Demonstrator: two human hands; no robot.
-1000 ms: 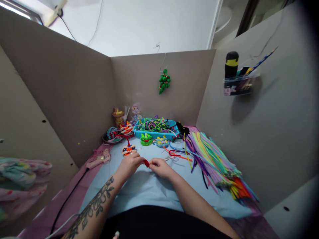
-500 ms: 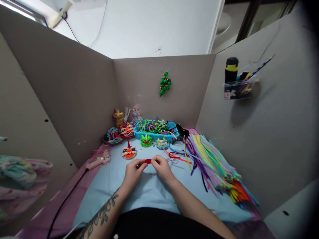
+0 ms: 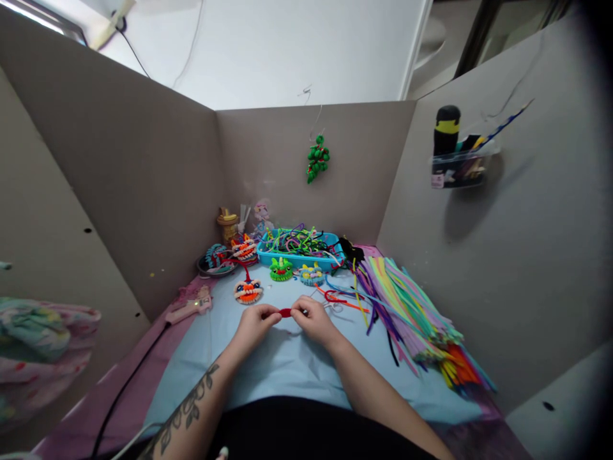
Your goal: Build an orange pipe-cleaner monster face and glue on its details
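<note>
Between my two hands a small dark red fuzzy piece (image 3: pixel 286 313), likely pipe cleaner, is stretched sideways above the light blue table cover (image 3: pixel 287 364). My left hand (image 3: pixel 256 324) pinches its left end between thumb and fingers. The right end is pinched by my right hand (image 3: pixel 312 318). Just beyond the left hand lies an orange and cream pipe-cleaner animal head (image 3: pixel 248 292). A green head (image 3: pixel 281 270) and a blue-yellow one (image 3: pixel 311 275) sit farther back. Past my right hand, a bent red pipe cleaner (image 3: pixel 335 296) lies near scissors (image 3: pixel 336 307).
A blue basket (image 3: pixel 301 260) of pipe-cleaner scraps stands at the back. Bundles of coloured pipe cleaners (image 3: pixel 412 306) spread over the right side. On the left lies a pink glue gun (image 3: pixel 190 308) with a black cord. A dark bowl (image 3: pixel 216 269) holds a blue piece. Grey panels enclose the table.
Both hands keep their pinch on the red piece. It has shifted very slightly down, and a little more of it shows between the fingertips. The camera view has moved slightly.
</note>
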